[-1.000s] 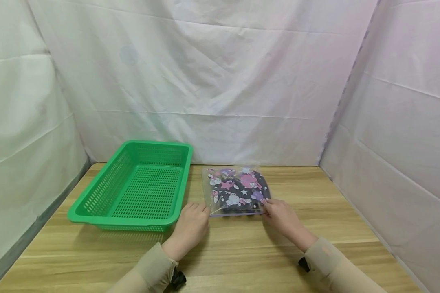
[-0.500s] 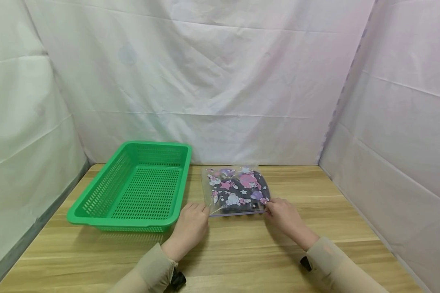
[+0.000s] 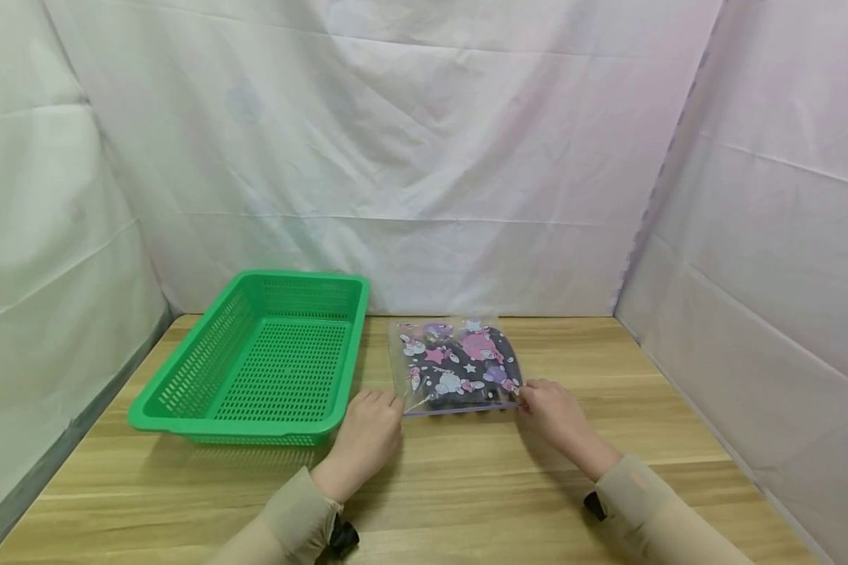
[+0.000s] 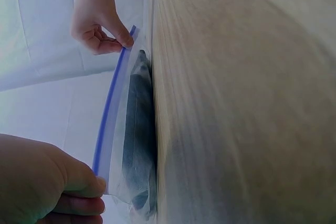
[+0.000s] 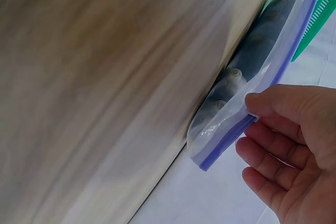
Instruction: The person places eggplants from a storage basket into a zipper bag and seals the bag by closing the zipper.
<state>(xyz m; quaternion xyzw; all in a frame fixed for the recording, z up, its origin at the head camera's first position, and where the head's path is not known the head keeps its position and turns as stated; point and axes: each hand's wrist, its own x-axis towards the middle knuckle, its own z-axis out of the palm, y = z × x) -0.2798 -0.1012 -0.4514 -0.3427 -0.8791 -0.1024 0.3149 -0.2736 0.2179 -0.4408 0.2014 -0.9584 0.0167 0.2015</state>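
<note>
A clear zip bag (image 3: 459, 365) printed with pink, purple and white cartoon figures and stars lies flat on the table. Something dark fills it, seen from the side in the left wrist view as a dark folded bundle (image 4: 139, 135). Along its near edge runs a purple-blue zip strip (image 5: 286, 66). My left hand (image 3: 367, 431) pinches the left end of that strip between thumb and fingers. My right hand (image 3: 554, 416) pinches the strip near its right end, thumb on top, where a small pale slider shows; its other fingers are loosely bent.
To the left of the bag stands a green plastic basket (image 3: 353, 369) with perforated sides, its near right corner close to my left hand. The wooden table (image 3: 452, 494) ends at white cloth walls (image 3: 424, 157) at the back and sides.
My right hand has slid a little to the right along the strip, toward the bag's right corner. The left hand keeps its place, and the bag lies nearly as before.
</note>
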